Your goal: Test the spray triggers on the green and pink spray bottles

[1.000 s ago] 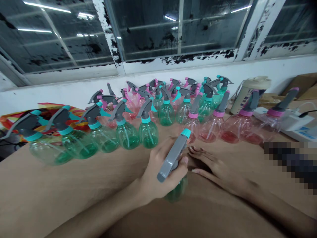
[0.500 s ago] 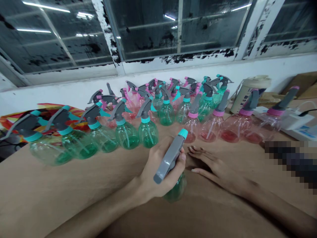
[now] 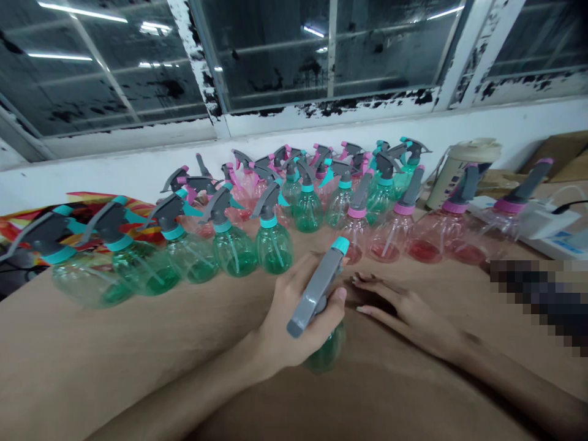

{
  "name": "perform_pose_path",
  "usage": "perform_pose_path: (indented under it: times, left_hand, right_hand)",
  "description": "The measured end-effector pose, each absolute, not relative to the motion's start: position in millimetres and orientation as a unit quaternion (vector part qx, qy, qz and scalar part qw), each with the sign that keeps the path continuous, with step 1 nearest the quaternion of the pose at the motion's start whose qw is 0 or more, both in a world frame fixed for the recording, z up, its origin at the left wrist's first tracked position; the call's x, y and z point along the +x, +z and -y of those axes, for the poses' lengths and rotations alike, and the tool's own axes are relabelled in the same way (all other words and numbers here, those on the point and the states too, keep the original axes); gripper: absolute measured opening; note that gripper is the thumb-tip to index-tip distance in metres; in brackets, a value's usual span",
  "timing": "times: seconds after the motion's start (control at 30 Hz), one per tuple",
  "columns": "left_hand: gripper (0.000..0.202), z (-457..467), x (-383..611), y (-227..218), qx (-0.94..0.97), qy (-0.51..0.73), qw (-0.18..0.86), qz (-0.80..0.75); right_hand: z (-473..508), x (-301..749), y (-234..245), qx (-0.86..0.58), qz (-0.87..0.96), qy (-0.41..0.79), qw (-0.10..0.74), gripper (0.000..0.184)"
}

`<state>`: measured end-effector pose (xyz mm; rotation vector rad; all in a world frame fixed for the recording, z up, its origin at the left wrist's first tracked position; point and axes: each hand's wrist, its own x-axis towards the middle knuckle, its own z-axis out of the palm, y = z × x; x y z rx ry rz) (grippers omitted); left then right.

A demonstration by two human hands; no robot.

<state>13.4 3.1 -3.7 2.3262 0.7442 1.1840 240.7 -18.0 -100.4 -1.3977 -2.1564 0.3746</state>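
My left hand (image 3: 294,318) is wrapped round the neck of a green spray bottle (image 3: 324,352) with a grey trigger head (image 3: 316,288) and teal nozzle, standing on the brown table (image 3: 114,355). My right hand (image 3: 404,312) lies flat on the table just right of the bottle, fingers stretched out and holding nothing. Behind them stand several green bottles (image 3: 273,245) and pink bottles (image 3: 390,236) in rows.
A cream jug (image 3: 459,168) and a white power strip (image 3: 546,229) sit at the right. Coloured cloth (image 3: 82,211) lies at the far left. A white wall and window frames run behind the bottles. A blurred patch (image 3: 537,300) covers part of the right.
The view has shifted slightly. My left hand keeps its grip on the green bottle and my right hand stays flat beside it; neither has clearly moved.
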Motion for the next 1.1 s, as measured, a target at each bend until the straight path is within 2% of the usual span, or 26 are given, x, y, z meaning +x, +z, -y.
perform_pose_path:
  times: [0.53,0.7,1.1]
  left_hand:
    - [0.018,-2.2,12.7,-2.5,0.833,0.415,0.225,-0.289]
    - [0.007,-0.5,9.5,1.4,0.835,0.420,0.216,-0.283]
    - [0.007,-3.5,13.7,-0.9,0.837,0.418,0.221,-0.276]
  right_hand:
    - [18.6,241.2,-102.7,-0.525,0.799,0.139,0.258,0.047]
    - [18.6,241.3,-102.9,-0.526,0.797,0.147,0.256,0.050]
    - [18.5,242.5,-105.9,-0.523,0.798,0.143,0.263,0.052]
